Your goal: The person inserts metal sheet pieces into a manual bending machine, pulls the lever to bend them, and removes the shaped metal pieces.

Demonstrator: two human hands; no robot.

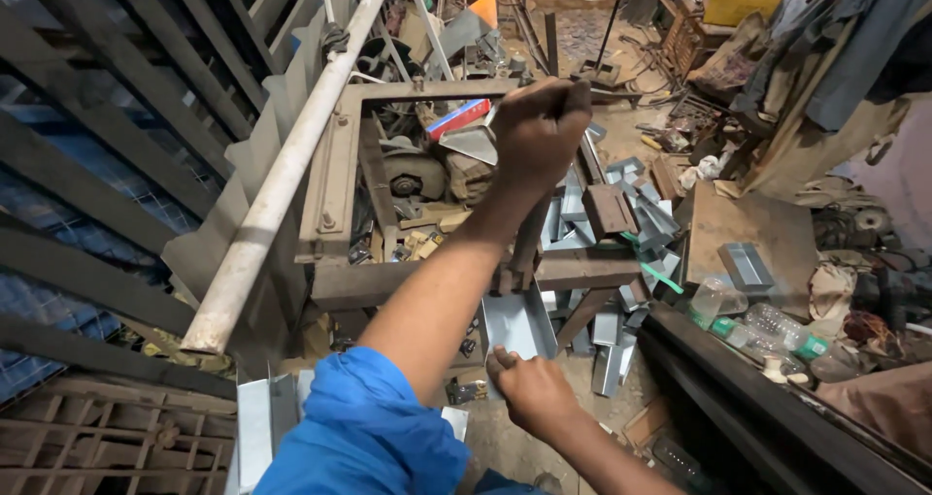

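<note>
Head view: looks down over a cluttered metal workshop, both hands of one person at a press-like frame.
Left hand (540, 126): arm in a blue sleeve (364, 432) reaches up and away; fingers closed in a fist around the top of a dark lever (529, 238) that runs down toward the frame's front bar.
Right hand (529, 390): lower, near the body; fingers pinch the near edge of the folded sheet-metal piece (516, 322), thumb on top.
Folded sheet-metal piece: a grey channel with raised side walls, open face up; long axis runs away from the person, far end under the front bar, near end pointing at the right hand.
Machine frame (335, 165): rusty rectangular steel frame, open in the middle, scrap and a round motor-like part visible inside.
White pipe (282, 180): long, tilted, lies along the frame's left edge from lower left to upper right.
Edges and room: left side closed off by slatted metal panels (107, 165); right side bounded by a dark beam (777, 412); open floor only in the narrow strip under the right hand.
Finished channels (621, 214): a heap of similar grey pieces beside the frame, right of the lever.
Plastic bottles (757, 328): lying near the dark beam, well apart from both hands.
</note>
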